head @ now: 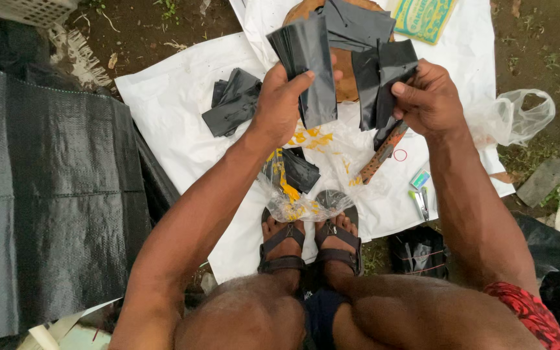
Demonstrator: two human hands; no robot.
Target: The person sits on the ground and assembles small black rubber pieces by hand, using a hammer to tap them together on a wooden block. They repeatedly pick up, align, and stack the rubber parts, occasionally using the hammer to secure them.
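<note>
Left hand gripping a stack of black plastic bags. Right hand pinching a few more black bags. Between both, below: white sheet, knife.

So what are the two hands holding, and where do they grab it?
The left hand pinches a stack of black plastic bags near its lower end. The right hand grips a smaller bunch of black bags at its lower right edge.

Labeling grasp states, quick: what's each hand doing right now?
Left hand: closed on a stack of black plastic bags.
Right hand: closed, pinching a few black bags.
</note>
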